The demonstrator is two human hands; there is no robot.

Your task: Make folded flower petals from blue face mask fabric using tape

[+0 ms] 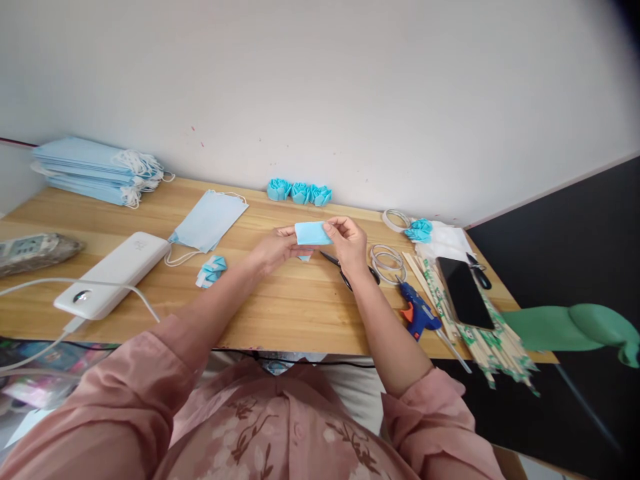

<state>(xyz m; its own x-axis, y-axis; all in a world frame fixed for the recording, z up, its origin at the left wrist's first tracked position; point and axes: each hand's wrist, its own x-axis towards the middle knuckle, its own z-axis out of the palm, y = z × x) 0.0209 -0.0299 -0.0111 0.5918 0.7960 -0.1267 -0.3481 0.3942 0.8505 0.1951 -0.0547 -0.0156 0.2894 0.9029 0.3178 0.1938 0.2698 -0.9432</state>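
Both my hands hold a small folded piece of light blue mask fabric [311, 233] above the middle of the wooden table [280, 313]. My left hand [277, 248] pinches its left edge and my right hand [347, 241] grips its right edge from above. Black scissors [345, 273] lie on the table right under my right hand. A flat blue face mask [209, 220] lies to the left, and a small folded blue rosette [212, 271] sits near it.
A stack of blue masks [95, 172] sits at the back left. Three blue fabric flowers [299, 192] line the wall. A white power bank [114, 273] with cable lies left. At the right are elastic loops [386, 260], a blue glue gun [418, 313], wrapped chopsticks [480, 333] and a phone [465, 292].
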